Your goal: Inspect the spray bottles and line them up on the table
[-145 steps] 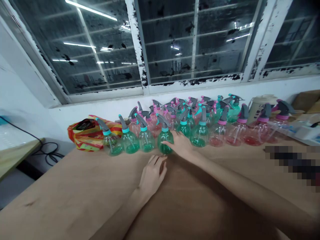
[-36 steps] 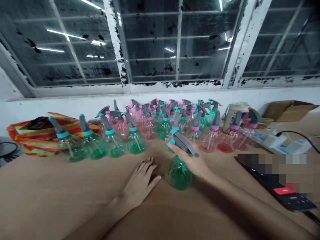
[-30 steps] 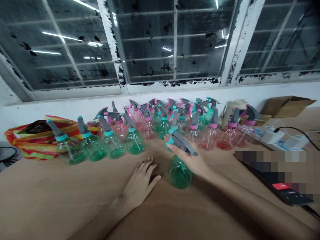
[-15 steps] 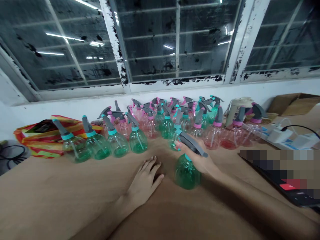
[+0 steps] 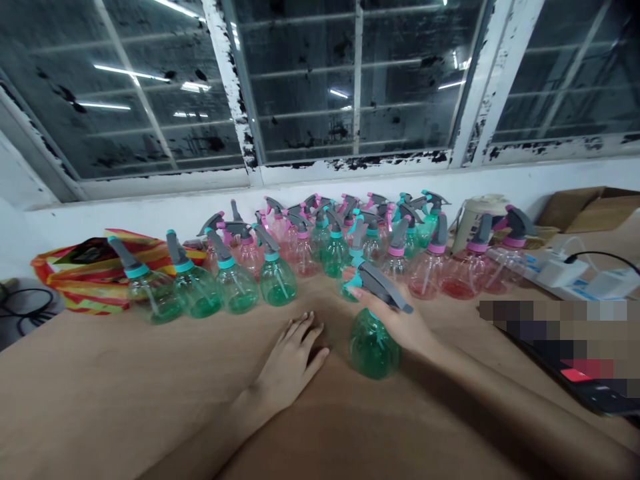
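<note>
**A green spray bottle point(image 5: 374, 348) held in the right hand point(image 5: 397, 323)**

Head view: I see the right grip closed about the bottle's neck and sprayer, the undersides of its fingers hidden from me. The bottle is in front of the rows; I cannot tell whether its base touches the tabletop point(image 5: 125, 387). The left hand point(image 5: 286, 365) lies palm down nearby, fingers spread. A teal-collared bottle point(image 5: 356, 255) is partly covered by the right hand. The rear bottles point(image 5: 304, 260) overlap too densely to count; pixelation masks much of the dark device point(image 5: 597, 395).
</note>
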Available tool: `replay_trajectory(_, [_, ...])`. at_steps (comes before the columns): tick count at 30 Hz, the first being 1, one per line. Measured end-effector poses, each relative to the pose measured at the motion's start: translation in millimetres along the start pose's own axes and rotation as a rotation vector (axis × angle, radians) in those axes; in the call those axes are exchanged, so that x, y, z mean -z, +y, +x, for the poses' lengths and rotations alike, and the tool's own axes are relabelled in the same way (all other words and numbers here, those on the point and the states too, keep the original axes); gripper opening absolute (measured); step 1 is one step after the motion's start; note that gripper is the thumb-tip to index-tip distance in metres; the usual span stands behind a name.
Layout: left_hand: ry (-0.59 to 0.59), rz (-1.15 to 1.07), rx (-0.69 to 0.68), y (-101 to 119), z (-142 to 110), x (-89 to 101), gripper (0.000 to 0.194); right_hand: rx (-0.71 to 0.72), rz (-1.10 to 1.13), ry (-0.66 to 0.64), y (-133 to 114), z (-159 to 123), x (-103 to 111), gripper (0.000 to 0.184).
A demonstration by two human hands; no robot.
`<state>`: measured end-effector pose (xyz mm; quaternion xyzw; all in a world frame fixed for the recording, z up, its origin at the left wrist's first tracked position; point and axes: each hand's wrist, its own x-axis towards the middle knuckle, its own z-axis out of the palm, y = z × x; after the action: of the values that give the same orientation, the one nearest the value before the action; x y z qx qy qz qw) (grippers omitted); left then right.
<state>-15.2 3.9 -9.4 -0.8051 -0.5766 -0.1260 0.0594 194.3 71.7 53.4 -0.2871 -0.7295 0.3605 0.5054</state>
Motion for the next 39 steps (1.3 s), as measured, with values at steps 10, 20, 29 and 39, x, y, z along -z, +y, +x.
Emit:
replay_trajectory(10, [-0.015,-0.016,0.002,2,1,3.2,0.041,0.023,-0.026,-0.044,-6,4,5,0.019])
replay_trajectory(20, [-0.013,0.040,-0.013,3,1,1.7,0.038,0.043,-0.089,-0.022,-3,0,11,0.021])
replay_trajectory(29, [0.006,0.042,-0.029,1,1,1.1,0.039,0.034,-0.009,-0.015,-7,-2,7,0.029])
replay_trajectory(39, [0.016,0.041,-0.041,0,1,-1.0,0.038,0.015,0.033,-0.041,-9,2,7,0.022])
